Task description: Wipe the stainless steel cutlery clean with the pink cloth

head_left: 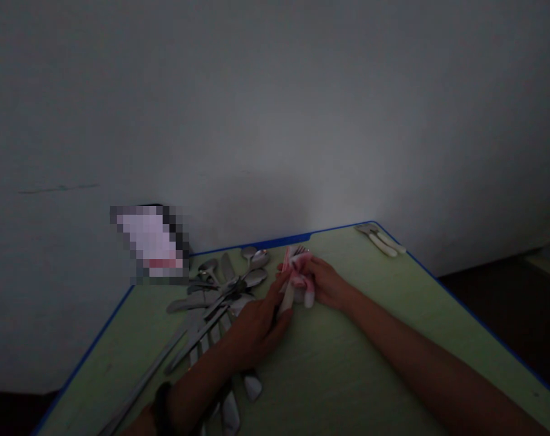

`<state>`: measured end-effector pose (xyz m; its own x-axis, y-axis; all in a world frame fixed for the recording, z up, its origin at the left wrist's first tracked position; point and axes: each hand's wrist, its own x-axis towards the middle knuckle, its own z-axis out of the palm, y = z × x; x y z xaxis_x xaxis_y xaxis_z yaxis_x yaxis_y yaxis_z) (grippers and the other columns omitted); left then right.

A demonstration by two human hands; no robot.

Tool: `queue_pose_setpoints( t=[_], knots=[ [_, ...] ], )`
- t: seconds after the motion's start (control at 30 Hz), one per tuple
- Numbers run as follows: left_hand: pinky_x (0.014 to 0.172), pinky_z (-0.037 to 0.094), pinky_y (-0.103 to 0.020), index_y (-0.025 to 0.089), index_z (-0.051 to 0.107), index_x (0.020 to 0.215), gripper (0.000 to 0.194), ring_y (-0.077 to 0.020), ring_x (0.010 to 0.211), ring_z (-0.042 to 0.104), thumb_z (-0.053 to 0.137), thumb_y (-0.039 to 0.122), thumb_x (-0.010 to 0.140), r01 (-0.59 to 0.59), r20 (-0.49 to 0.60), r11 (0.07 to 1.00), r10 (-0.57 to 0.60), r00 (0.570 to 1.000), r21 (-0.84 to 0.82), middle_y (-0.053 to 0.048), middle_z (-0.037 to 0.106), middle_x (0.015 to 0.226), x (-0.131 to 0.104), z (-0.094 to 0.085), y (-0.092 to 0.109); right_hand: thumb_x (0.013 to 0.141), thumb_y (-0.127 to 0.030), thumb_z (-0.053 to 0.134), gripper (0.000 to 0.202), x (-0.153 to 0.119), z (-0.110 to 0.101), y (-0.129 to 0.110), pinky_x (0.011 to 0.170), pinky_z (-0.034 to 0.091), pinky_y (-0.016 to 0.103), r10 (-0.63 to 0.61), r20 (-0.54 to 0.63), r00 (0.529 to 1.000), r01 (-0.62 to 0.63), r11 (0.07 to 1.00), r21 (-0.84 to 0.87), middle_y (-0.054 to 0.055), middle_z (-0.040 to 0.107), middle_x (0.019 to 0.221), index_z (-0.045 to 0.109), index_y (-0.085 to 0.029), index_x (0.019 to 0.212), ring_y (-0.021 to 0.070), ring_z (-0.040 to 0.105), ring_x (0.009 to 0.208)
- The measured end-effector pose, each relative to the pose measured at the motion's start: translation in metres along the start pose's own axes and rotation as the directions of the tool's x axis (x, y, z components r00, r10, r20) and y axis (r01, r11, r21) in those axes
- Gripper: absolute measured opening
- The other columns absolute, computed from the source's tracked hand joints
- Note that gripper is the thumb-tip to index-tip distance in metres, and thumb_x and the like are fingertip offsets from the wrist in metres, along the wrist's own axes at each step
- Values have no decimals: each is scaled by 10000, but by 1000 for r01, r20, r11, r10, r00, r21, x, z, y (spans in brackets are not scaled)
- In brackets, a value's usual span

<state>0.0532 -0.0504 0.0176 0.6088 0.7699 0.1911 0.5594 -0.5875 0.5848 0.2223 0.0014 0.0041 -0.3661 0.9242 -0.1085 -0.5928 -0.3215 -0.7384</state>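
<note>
My left hand (261, 321) is closed around the pale handle of a fork (286, 300), whose tines point up and away from me. A pink and white cloth (302, 278) is bunched around the fork's neck. Pinched in my right hand (327, 281) is this cloth, at the fork's right side. Just left of my left hand, and partly under that forearm, lies a loose pile of metal cutlery (229, 290) with spoons, knives and long-handled pieces.
On the green, blue-edged table (338, 375), two white-handled utensils (381, 242) lie at the far right corner. A blurred-out device (150, 239) leans at the far left corner against the grey wall (265, 121).
</note>
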Motion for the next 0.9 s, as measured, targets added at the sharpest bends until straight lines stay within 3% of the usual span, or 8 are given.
queue_pose_setpoints(
  t=[0.2, 0.33, 0.5, 0.77, 0.9],
  knots=[
    [613, 436, -254, 161, 57, 1434, 628, -151, 618, 586, 360, 293, 900, 34, 24, 998, -36, 999, 54, -60, 651, 835, 1, 0, -1, 576, -115, 543, 172, 2, -1, 1, 732, 478, 316, -9, 37, 999, 9, 1000, 11, 31, 665, 750, 590, -166, 733, 157, 598, 703],
    [615, 440, -260, 176, 36, 1432, 615, -158, 631, 600, 344, 298, 914, 37, 44, 996, -41, 998, 84, -64, 656, 852, 1, -1, 0, 659, -202, 587, 154, 3, -2, 0, 735, 483, 300, -6, 43, 999, 5, 1000, 28, 48, 671, 783, 609, -155, 804, 157, 603, 719],
    [705, 455, -304, 228, 171, 1409, 523, -194, 791, 628, 338, 305, 920, 26, 38, 993, -31, 999, 112, -97, 630, 1085, 1, 0, 0, 730, -372, 633, 280, 2, -2, 1, 737, 485, 296, -24, 43, 999, 26, 999, -37, 59, 673, 837, 600, -148, 897, 152, 617, 729],
    [674, 464, -304, 210, 145, 1410, 534, -200, 743, 631, 331, 319, 922, 69, 61, 992, -76, 995, 105, -78, 664, 962, 1, -2, 3, 716, -410, 655, 321, 3, -3, 4, 731, 484, 323, -59, -2, 998, 59, 997, -54, 54, 672, 844, 582, -174, 921, 179, 632, 777],
    [767, 468, -314, 242, 222, 1381, 469, -196, 851, 636, 321, 317, 929, 67, 11, 995, -68, 998, 79, -92, 605, 1161, 1, -1, 3, 733, -443, 632, 339, 5, -4, 4, 718, 490, 318, -85, -27, 996, 85, 996, 2, 48, 665, 820, 581, -174, 933, 170, 624, 750]
  ],
)
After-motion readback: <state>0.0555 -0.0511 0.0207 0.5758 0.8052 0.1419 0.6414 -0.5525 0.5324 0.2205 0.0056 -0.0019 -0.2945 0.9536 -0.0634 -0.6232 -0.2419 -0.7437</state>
